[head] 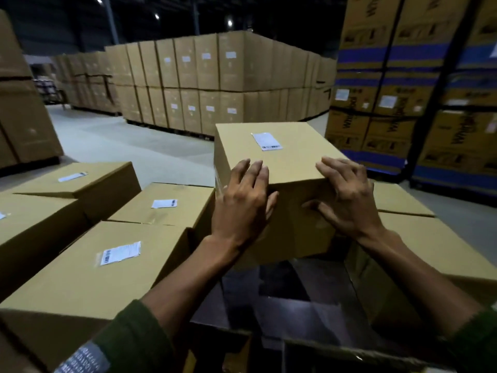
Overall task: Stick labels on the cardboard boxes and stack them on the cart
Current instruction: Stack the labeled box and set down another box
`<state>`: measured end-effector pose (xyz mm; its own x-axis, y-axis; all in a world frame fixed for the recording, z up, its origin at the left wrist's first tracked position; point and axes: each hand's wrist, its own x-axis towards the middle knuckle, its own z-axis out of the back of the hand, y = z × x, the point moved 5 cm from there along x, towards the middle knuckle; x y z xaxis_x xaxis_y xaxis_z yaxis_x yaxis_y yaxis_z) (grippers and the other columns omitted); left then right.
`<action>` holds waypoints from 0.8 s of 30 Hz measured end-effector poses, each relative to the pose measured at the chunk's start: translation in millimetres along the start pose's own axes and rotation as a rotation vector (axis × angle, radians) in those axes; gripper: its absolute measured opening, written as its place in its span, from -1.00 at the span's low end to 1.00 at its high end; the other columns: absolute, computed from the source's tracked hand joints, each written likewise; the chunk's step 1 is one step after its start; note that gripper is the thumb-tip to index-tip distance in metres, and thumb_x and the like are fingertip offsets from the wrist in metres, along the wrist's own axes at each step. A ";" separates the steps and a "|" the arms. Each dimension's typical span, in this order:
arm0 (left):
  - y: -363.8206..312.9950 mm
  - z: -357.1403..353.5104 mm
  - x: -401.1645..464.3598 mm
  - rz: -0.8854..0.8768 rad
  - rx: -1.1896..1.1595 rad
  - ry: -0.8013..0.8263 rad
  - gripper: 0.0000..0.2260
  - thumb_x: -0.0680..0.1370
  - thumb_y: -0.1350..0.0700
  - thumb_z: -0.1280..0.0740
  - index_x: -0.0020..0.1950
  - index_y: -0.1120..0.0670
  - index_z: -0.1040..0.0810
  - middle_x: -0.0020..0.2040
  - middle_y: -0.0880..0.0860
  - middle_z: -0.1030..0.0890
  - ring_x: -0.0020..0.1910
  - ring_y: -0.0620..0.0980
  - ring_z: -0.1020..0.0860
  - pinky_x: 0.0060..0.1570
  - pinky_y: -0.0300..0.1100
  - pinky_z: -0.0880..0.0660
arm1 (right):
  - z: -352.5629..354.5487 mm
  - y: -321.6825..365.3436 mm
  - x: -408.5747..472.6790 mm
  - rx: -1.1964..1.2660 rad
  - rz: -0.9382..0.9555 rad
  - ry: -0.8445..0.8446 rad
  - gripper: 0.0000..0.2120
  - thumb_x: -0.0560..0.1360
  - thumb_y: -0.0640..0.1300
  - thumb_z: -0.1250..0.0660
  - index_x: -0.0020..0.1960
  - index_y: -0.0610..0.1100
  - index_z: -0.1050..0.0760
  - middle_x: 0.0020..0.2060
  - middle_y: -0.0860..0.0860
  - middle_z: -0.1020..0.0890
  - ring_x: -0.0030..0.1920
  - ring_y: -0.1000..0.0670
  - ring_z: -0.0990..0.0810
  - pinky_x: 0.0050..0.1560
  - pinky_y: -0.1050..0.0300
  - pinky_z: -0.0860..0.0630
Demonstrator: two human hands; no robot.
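Where the view begins, at six o'clock, two forearms in dark green sleeves point(134, 337) are seen reaching forward over a dark gap point(282, 292) between cartons.

Item 1: left hand point(242, 203). Fingers are spread and laid over the near top edge of the held box, thumb against its near face; the box is gripped at its near-left corner.

Item 2: right hand point(347, 197). Fingers are curled over the near top edge, thumb pressed on the near face; the box is gripped at its near-right side.

Item 3: held box point(290, 162), plain brown cardboard, located at the centre, raised above the surrounding cartons and tilted slightly. A white label point(266, 141) is stuck on its top face, toward twelve o'clock of the hands.

Item 4: labelled carton point(88, 267) at eight o'clock, with a barcode label point(119, 252) on top.

Item 5: second carton point(166, 203) at ten o'clock, just beside the held box, bearing a small white label point(164, 203).

Item 6: third carton point(80, 181) farther toward ten o'clock, with a narrow label point(73, 176).

Item 7: unlabelled cartons point(430, 249) at three to four o'clock, touching the gap's right side.

Item 8: grey concrete floor point(121, 141) beyond.

Item 9: palletised wall of brown boxes point(215, 82) at twelve o'clock, well apart.

Item 10: printed boxes with blue bands point(403, 76) at two o'clock. Whether a cart lies beneath cannot be told.
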<state>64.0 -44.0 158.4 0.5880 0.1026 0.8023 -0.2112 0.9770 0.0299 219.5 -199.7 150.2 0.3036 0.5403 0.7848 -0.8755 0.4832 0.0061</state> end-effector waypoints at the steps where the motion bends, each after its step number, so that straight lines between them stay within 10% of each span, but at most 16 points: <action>1: -5.3 -0.1 -8.1 -0.001 -0.014 0.005 -0.54 0.59 -0.04 -0.25 0.37 0.24 -0.47 0.34 0.21 -0.53 0.40 0.20 -0.39 0.11 0.17 -0.57 | 2.9 2.0 -12.6 -0.005 -0.022 0.015 -0.26 0.38 0.28 -0.26 0.45 -0.09 -0.38 0.42 -0.07 -0.43 0.38 -0.19 -0.34 0.08 -0.25 -0.46; 24: -35.0 -120.6 -180.4 0.097 -0.203 0.430 -0.48 0.60 -0.09 -0.13 0.36 0.26 -0.49 0.38 0.21 -0.50 0.44 0.19 -0.38 0.20 0.13 -0.53 | -77.0 9.1 -214.7 -0.044 -0.322 0.355 -0.24 0.24 0.12 -0.62 0.37 -0.02 -0.45 0.37 -0.01 -0.48 0.34 -0.13 -0.39 0.12 -0.23 -0.48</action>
<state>59.5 -74.1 -59.3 0.8517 0.2211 0.4751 -0.1494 0.9715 -0.1842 175.3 -258.2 -65.9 0.6726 0.5566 0.4876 -0.7016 0.6891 0.1813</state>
